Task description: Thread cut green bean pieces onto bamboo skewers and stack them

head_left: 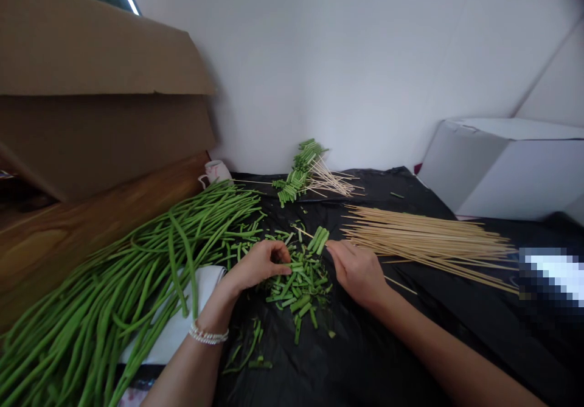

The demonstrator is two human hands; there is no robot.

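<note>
My right hand (358,270) is closed round a thin bamboo skewer (303,232). Several short pieces of green bean (319,240) are threaded side by side on it, close to my fingers, and its bare tip points left. My left hand (262,266) is over the left edge of a loose pile of cut bean pieces (301,288). Its fingers are curved, with a gap between thumb and forefinger, and I see nothing held between them. The thumb tip is right at the pieces.
Long whole green beans (150,273) spread across the left. Bare skewers (429,240) lie at right. Filled bean skewers (298,173) are stacked by the wall, near a white mug (216,171). A cardboard box (104,90) and a white box (511,170) flank the black plastic sheet (365,358).
</note>
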